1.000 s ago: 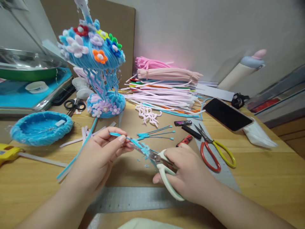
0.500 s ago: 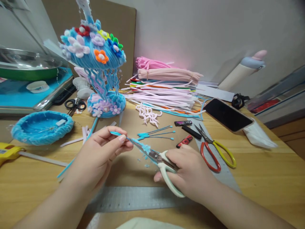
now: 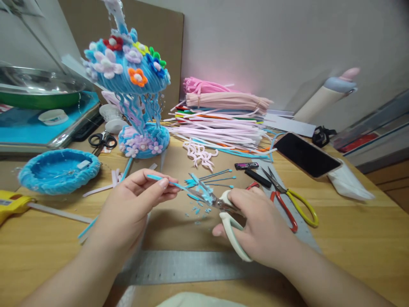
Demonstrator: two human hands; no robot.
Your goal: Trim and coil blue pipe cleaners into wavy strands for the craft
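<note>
Wooden desk [image 3: 351, 238]; blue pipe cleaner [image 3: 159, 179], seemingly part-stripped

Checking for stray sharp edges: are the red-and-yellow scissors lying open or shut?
Open. The red-and-yellow scissors lie flat on the table, their blades spread in a V, untouched by either hand.

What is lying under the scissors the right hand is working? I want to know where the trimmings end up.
Under the white-handled scissors, blue fluff bits are scattered on brown cardboard. The right hand covers whatever lies beneath the handles.
</note>
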